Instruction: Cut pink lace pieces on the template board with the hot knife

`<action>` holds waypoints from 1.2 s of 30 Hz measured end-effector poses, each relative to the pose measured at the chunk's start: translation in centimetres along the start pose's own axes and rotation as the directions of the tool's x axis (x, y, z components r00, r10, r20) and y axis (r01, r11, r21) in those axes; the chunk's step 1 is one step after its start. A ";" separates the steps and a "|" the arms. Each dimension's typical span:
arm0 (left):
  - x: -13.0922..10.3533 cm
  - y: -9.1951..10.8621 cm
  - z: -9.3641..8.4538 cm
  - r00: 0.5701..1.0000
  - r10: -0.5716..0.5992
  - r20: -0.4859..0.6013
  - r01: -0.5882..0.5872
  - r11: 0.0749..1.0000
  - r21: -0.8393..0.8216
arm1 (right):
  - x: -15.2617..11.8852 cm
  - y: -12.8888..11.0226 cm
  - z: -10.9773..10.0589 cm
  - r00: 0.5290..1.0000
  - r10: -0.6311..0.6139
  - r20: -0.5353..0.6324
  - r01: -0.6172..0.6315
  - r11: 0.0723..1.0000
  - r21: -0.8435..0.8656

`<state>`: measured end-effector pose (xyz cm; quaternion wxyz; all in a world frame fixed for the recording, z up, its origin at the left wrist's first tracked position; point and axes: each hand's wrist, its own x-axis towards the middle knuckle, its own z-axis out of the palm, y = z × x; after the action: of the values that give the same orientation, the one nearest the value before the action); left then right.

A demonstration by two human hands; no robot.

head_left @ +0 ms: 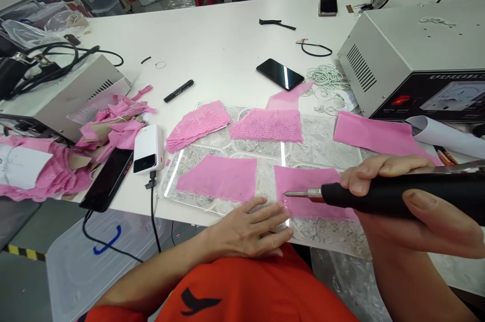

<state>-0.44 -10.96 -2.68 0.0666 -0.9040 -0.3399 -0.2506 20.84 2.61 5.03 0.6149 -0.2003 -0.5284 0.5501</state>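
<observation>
Fingers of right hand point(401, 233) wrap black tool point(397, 193), axis left-right, tip leftward over pink cloth point(314, 179) by desk's point(227, 59) near edge; left hand point(246, 230), fingers slightly parted, lies beside cloth's left end.

Orange-red shirt point(257, 286), black swooping mark point(197, 304)

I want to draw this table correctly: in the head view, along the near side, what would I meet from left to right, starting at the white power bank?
White power bank → left near pink cloth → right near pink cloth → right hand holding black tool.
</observation>
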 end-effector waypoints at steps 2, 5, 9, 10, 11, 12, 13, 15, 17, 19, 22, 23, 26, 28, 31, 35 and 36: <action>-0.1 0.3 0.4 1.000 0.012 0.002 -0.012 1.000 0.000 | -0.2 0.1 0.0 1.000 0.013 0.009 -0.013 1.000 -0.004; -0.1 0.5 0.9 0.999 0.032 0.020 -0.032 0.999 0.007 | -0.4 0.3 -0.1 0.999 0.018 0.028 -0.018 1.000 -0.005; 0.2 0.6 1.1 0.999 0.040 0.016 -0.040 0.999 0.009 | -0.6 0.4 -0.2 0.999 -0.001 0.037 0.001 1.000 0.004; 0.3 0.6 1.2 0.999 0.042 -0.003 -0.042 0.999 0.009 | -0.6 0.4 -0.1 1.000 0.001 0.031 -0.001 1.000 0.002; 0.4 0.6 1.2 0.999 0.043 -0.021 -0.043 0.999 0.010 | -0.6 0.4 -0.1 1.000 0.005 0.027 -0.005 1.000 0.000; 0.4 0.6 1.1 0.998 0.046 -0.036 -0.046 0.999 0.011 | -0.5 0.4 0.0 1.000 0.013 0.024 -0.013 1.000 -0.002; 0.5 0.6 1.1 0.998 0.048 -0.043 -0.047 0.999 0.013 | -0.5 0.3 0.0 1.000 0.020 0.022 -0.020 1.000 -0.006; 0.5 0.6 1.0 0.998 0.046 -0.035 -0.046 0.999 0.012 | -0.4 0.1 0.2 0.999 0.032 0.026 -0.032 0.999 -0.021; 0.6 0.6 0.8 0.999 0.052 -0.007 -0.052 0.999 0.007 | -0.4 0.0 0.2 0.999 0.041 0.027 -0.040 0.998 -0.045; 0.6 0.5 0.7 0.998 0.062 0.020 -0.062 0.998 -0.006 | -0.6 -0.1 0.2 0.998 0.055 0.034 -0.052 0.997 -0.063; 0.7 0.4 0.5 0.997 0.071 0.024 -0.070 0.997 -0.027 | -0.9 -0.1 -0.2 0.996 0.051 0.069 -0.047 0.997 -0.058; 0.8 0.4 0.5 0.997 0.074 0.028 -0.073 0.997 -0.031 | -1.0 -0.1 -0.3 0.996 0.046 0.073 -0.042 0.998 -0.054; 0.8 0.3 0.4 0.994 0.084 0.074 -0.081 0.996 -0.034 | -1.3 0.0 -0.7 0.997 0.046 0.062 -0.043 0.998 -0.049; 0.8 0.4 0.4 0.992 0.088 0.095 -0.085 0.996 -0.034 | -1.4 0.0 -0.8 0.996 0.051 0.071 -0.048 0.998 -0.047; 0.8 0.4 0.5 0.992 0.090 0.091 -0.088 0.996 -0.026 | -1.4 0.0 -0.6 0.993 0.060 0.101 -0.056 0.997 -0.046; 0.9 0.3 0.5 0.996 0.081 0.027 -0.081 0.996 -0.024 | -1.1 -0.1 0.0 0.991 0.067 0.117 -0.064 0.997 -0.036; 0.9 0.3 0.6 0.997 0.080 0.008 -0.080 0.997 -0.025 | -1.0 -0.2 0.2 0.991 0.064 0.117 -0.060 0.998 -0.032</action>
<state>0.54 -10.47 -2.70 0.0639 -0.9188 -0.3007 -0.2476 20.94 1.58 4.77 0.5623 -0.1924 -0.5651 0.5722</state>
